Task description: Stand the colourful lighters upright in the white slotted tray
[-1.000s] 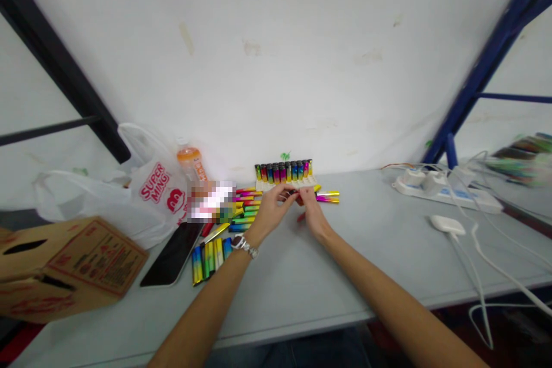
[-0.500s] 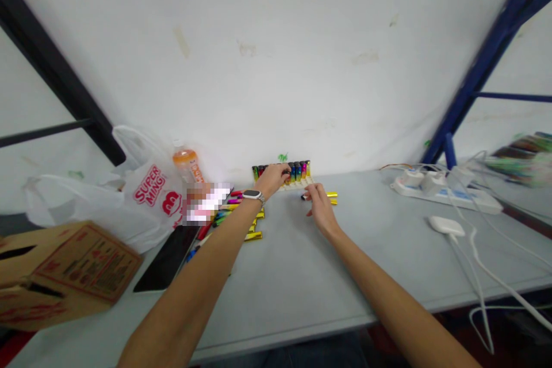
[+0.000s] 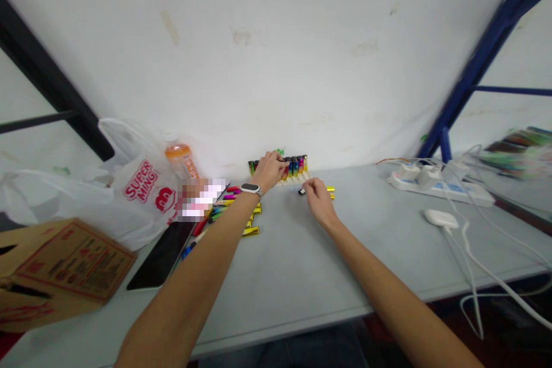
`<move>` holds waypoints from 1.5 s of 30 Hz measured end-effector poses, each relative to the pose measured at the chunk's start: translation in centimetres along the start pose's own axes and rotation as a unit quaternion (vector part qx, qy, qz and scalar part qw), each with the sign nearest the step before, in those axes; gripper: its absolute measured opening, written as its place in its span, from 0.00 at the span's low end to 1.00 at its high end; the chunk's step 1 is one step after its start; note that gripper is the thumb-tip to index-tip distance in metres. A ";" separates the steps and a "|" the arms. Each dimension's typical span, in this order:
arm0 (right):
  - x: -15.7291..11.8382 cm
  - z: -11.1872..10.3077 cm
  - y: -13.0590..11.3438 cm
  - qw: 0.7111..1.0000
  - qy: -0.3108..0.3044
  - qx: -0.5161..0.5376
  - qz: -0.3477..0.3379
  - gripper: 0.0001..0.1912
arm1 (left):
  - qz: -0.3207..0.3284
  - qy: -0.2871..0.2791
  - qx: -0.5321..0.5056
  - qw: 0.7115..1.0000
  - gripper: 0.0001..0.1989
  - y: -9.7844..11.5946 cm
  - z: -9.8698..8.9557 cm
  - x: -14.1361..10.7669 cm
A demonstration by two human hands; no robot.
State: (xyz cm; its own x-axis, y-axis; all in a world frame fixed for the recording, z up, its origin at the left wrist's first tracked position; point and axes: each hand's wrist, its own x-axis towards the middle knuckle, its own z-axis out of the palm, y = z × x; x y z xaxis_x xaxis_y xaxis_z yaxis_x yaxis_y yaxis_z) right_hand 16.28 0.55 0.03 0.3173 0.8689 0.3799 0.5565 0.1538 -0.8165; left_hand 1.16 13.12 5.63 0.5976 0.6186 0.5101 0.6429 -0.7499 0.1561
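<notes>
A row of shiny coloured lighters (image 3: 295, 167) stands in a pale holder (image 3: 297, 178) against the wall. My left hand (image 3: 271, 168), with a watch on its wrist, reaches over the row; its fingers are pinched at the tops, on something I cannot make out. My right hand (image 3: 318, 198) is just in front of the holder's right end, fingers curled together over lighters with gold ends (image 3: 331, 191) lying on the table. What it grips is hidden. More lighters (image 3: 251, 231) lie in a loose group left of the middle, partly behind my left forearm.
At the left are a cardboard box (image 3: 69, 264), a white plastic bag (image 3: 129, 195), a bottle (image 3: 181, 161) and a dark tablet (image 3: 161, 256). A power strip (image 3: 444, 187) with plugs, a white adapter (image 3: 440, 218) and cables lie at the right. The table's front edge (image 3: 284, 336) is near.
The view has shifted slightly. My left hand has lifted a little over the row, and my right hand's fingers have drawn closer together.
</notes>
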 end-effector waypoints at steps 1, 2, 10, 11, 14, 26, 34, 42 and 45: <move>0.0 -0.1 0.0 0.998 -0.010 -0.051 -0.022 0.10 | 0.002 0.007 0.032 0.999 0.15 0.3 0.1 -0.3; 0.1 -0.3 0.0 0.993 -0.023 -0.105 -0.041 0.12 | 0.003 0.007 0.061 0.998 0.18 0.6 0.1 -0.6; 1.3 -1.6 -0.3 0.910 -0.113 -0.379 -0.127 0.23 | -0.010 -0.022 0.140 0.990 0.24 1.1 -0.2 -1.7; 1.6 -1.7 -0.3 0.902 -0.127 -0.392 -0.133 0.22 | -0.014 -0.022 0.137 0.990 0.24 1.0 -0.1 -1.8; 2.8 -1.5 -0.4 0.883 -0.159 -0.418 -0.146 0.18 | -0.013 -0.013 0.119 0.993 0.26 0.9 0.0 -1.9; 2.0 -0.1 -2.5 0.842 -0.265 -0.370 -0.289 0.15 | -0.099 0.240 -0.101 0.960 0.15 4.9 0.2 -7.7; 0.0 0.7 -3.0 0.843 -0.284 -0.343 -0.302 0.12 | -0.128 0.235 -0.204 0.942 0.13 4.3 0.1 -10.2; -1.9 0.8 -1.5 0.954 -0.242 -0.085 -0.158 0.08 | -0.145 0.219 -0.250 0.932 0.12 4.7 0.1 -10.5; -2.2 0.9 -1.7 0.964 -0.221 0.140 -0.049 0.13 | -0.139 0.219 -0.257 0.931 0.11 5.0 0.1 -10.6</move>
State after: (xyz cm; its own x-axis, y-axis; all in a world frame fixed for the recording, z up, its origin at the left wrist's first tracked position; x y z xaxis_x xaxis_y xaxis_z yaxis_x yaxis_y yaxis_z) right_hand 13.92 -1.25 0.20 -0.1187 0.9501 0.2886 0.3180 0.3117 -0.8954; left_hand -1.89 2.88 0.94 0.1173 0.7353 0.6675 0.3632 -0.6573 0.6603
